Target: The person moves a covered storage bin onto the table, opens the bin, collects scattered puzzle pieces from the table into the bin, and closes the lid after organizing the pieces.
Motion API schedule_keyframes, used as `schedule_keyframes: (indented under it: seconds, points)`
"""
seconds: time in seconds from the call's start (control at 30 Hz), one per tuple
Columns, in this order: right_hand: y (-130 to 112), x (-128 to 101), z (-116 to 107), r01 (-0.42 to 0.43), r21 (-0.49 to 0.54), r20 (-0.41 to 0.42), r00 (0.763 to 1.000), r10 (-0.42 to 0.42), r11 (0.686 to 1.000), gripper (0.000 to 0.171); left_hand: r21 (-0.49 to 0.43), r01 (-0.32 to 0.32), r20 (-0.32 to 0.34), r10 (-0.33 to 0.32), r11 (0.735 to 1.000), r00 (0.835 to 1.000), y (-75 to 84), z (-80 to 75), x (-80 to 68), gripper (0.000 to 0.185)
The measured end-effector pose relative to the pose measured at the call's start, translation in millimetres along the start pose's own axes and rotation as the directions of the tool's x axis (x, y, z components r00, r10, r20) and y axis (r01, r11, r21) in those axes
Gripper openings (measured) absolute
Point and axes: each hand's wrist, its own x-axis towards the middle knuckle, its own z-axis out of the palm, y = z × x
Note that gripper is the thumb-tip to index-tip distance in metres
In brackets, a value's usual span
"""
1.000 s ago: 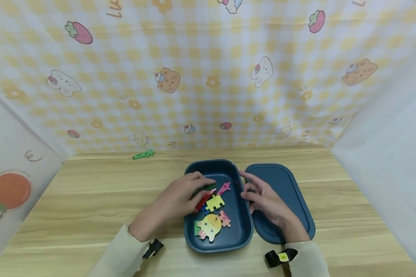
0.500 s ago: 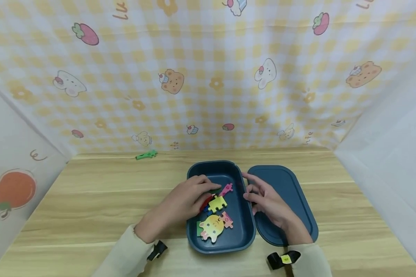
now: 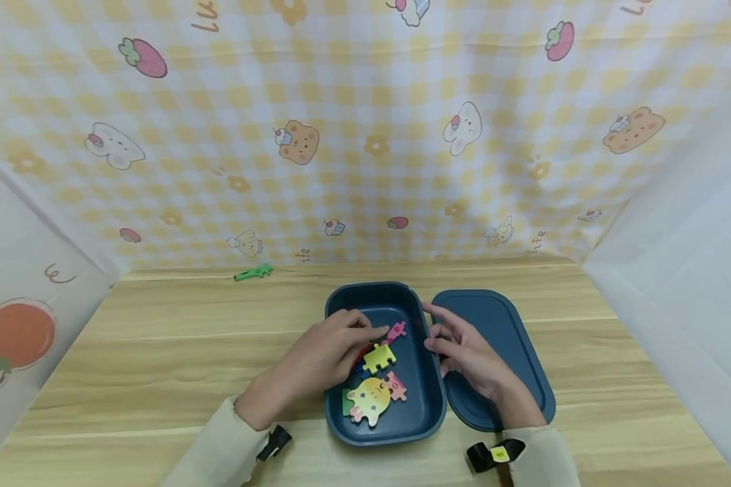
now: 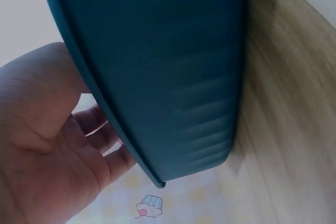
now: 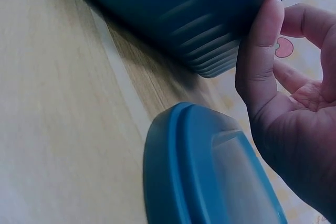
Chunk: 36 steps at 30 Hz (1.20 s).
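A dark blue box (image 3: 428, 406) holds several puzzle pieces. My left hand (image 3: 331, 348) reaches over its left rim with bent fingers, down among the pieces. A red puzzle piece (image 3: 363, 353) shows partly under the thumb side; the fingertips are mostly hidden, so I cannot tell whether they grip it. Close to the index fingertip lies a pink piece (image 3: 396, 331). Nearby are a yellow piece (image 3: 379, 358), a yellow animal-face piece (image 3: 369, 400) and a salmon-pink piece (image 3: 395, 386). My right hand (image 3: 472, 355), fingers loosely bent, touches the box's right rim with its fingertips.
The matching blue lid (image 3: 493, 311) lies flat right of the box, partly under my right hand. A green puzzle piece (image 3: 253, 272) lies at the table's back edge, left of the box. Behind the wooden table (image 3: 158, 352) hangs a yellow checked cloth (image 3: 365, 182).
My left fingers have drawn closer together over the pieces, and the red piece has tilted and is now mostly covered. The right hand stays at the rim. The head view shifted slightly.
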Motion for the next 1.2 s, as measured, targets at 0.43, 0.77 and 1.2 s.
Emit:
schedule_keyframes:
  seconds: [0.43, 0.77, 1.2]
  points:
    - [0, -1, -4, -0.004, 0.008, -0.002, 1.0, 0.004, 1.0, 0.072, -0.158, 0.046, -0.085, -0.06, 0.986, 0.995, -16.6, -15.0, 1.1, 0.034]
    - [-1, -1, -3, -0.018, 0.016, -0.008, 1.0, 0.019, 1.0, 0.072, -0.073, 0.132, -0.188, -0.144, 0.989, 0.972, -46.7, -33.3, -3.5, 0.035]
    - [2, -2, -1, -0.007, 0.027, 0.007, 1.0, 0.006, 1.0, 0.072, 0.073, 0.252, -0.216, -0.231, 0.965, 0.949, -121.9, -64.7, -23.9, 0.042]
